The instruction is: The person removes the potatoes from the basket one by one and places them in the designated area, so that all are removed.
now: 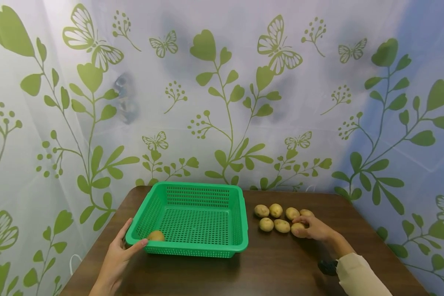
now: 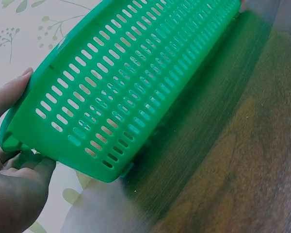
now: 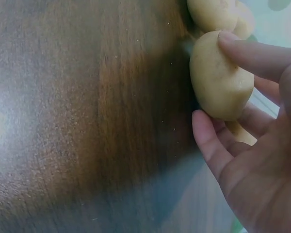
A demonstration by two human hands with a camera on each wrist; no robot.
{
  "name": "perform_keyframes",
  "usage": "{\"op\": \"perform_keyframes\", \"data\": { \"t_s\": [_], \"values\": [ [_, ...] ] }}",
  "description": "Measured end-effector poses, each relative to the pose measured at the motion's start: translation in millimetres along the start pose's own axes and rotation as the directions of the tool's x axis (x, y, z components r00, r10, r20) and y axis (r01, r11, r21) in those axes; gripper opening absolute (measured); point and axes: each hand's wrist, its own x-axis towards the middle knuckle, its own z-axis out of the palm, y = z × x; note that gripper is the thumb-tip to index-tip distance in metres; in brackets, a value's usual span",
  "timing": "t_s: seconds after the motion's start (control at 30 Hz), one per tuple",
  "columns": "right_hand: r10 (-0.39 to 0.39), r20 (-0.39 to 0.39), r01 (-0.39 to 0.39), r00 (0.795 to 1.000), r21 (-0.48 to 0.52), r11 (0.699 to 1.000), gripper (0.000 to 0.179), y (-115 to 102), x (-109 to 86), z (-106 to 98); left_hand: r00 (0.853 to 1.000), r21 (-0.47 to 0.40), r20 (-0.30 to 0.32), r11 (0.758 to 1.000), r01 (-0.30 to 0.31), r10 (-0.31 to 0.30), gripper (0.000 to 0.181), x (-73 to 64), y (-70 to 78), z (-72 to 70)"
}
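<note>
A green plastic basket (image 1: pixel 197 247) with slotted walls stands on the left part of the table, with one potato (image 1: pixel 156 236) in its near left corner. My left hand (image 1: pixel 117 255) grips the basket's near left corner, thumb on the rim and fingers under it, as the left wrist view shows. To the right of the basket, several potatoes (image 1: pixel 282 225) lie in two short rows. At the right end of the near row, my right hand (image 1: pixel 315 228) grips a potato (image 3: pixel 218 77) between thumb and fingers. In the right wrist view it looks to be at the tabletop.
The dark wood-grain table (image 1: pixel 270 267) bears the basket and potatoes. Behind it hangs a pale curtain (image 1: pixel 222 102) printed with green leaves and butterflies. A black object (image 1: pixel 327 267) is at my right wrist, by the sleeve (image 1: pixel 360 275).
</note>
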Motion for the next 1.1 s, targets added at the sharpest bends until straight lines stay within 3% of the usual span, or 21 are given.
{"op": "perform_keyframes", "data": {
  "t_s": [0.2, 0.43, 0.6, 0.8, 1.1],
  "values": [
    [-0.014, 0.0, 0.014, 1.0, -0.037, 0.999, 0.044, -4, 1.1, -2, 1.0, -0.001, -0.002, 1.0, 0.003, -0.003, 0.097, -0.2, 0.7, 1.0],
    [-0.076, -0.04, 0.067, 0.996, -0.193, 0.979, 0.04, -6, 3.0, -10, 1.0, 0.003, -0.001, 1.0, -0.002, 0.002, 0.096, 0.4, 0.7, 1.9],
    [-0.088, -0.009, 0.084, 0.996, -0.213, 0.973, 0.037, -14, 6.3, -18, 1.0, 0.013, -0.003, 1.0, 0.013, -0.013, 0.096, -0.2, -0.3, 1.2],
    [-0.117, 0.022, 0.119, 0.993, -0.235, 0.965, 0.041, -35, 16.1, -21, 1.0, 0.01, -0.007, 1.0, 0.009, -0.009, 0.096, 1.2, -0.8, -0.3],
    [-0.144, 0.034, 0.147, 0.989, -0.277, 0.95, 0.047, -67, 34.4, -9, 1.0, 0.021, -0.006, 1.0, 0.005, -0.005, 0.096, 1.7, -1.4, -0.9]
  ]
}}
